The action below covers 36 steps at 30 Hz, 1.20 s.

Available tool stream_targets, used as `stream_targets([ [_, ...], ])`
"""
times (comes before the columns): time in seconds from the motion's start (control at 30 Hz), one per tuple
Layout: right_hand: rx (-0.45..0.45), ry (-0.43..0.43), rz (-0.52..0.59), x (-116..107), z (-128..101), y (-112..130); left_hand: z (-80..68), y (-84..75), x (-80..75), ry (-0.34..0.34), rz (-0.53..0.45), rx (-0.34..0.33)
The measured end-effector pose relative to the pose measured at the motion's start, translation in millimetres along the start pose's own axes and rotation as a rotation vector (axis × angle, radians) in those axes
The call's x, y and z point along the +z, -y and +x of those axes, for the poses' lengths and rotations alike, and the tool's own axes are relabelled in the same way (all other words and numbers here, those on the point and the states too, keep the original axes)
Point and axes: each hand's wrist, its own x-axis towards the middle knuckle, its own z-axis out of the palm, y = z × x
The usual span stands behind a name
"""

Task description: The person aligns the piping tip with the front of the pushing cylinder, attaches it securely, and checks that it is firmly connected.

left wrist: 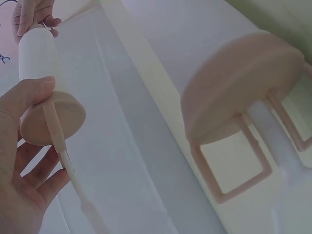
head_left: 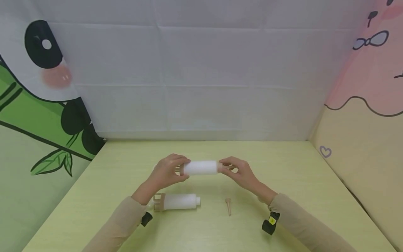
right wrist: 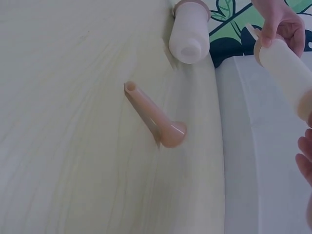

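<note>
My left hand point(head_left: 168, 170) grips one end of a white syringe-like cylinder point(head_left: 201, 167), held level above the table. Its thumb lies by the tan end cap point(left wrist: 51, 119), from which a pale rod point(left wrist: 73, 178) sticks out. At the other end, the fingers of my right hand point(head_left: 240, 171) pinch a tan tip piece point(head_left: 220, 167). Below lies a second white syringe-like cylinder point(head_left: 180, 201), with a tan collar with square loops point(left wrist: 231, 161) and a short white spout. A loose tan nozzle point(right wrist: 153, 114), flared at one end, rests on the table to the right.
The pale yellow-green table point(head_left: 283, 224) carries these parts. A white cloth point(head_left: 207, 105) hangs along its back edge, with printed cartoon panels at left and right. Black wrist bands point(head_left: 270, 224) are on both sleeves.
</note>
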Motion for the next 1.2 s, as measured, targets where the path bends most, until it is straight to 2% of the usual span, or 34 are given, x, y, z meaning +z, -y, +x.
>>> stream_targets([
  [0.23,-0.126,-0.024,-0.017,-5.4,5.2,33.5,-3.4,1.8,3.4,0.020,-0.048,-0.025],
  [0.33,-0.157,-0.026,-0.026,-6.0,5.4,34.9,-3.8,2.9,3.7,0.014,-0.051,-0.033],
  [0.57,-0.161,-0.019,-0.057,-7.7,5.2,34.6,-2.6,2.7,3.6,-0.003,-0.038,-0.015],
  [0.8,-0.212,-0.027,-0.053,-9.4,6.8,33.5,-1.6,0.7,2.8,0.000,-0.029,-0.022],
  [1.2,-0.163,0.018,-0.034,-14.3,9.3,35.9,1.2,-3.2,0.7,-0.015,-0.008,-0.003],
])
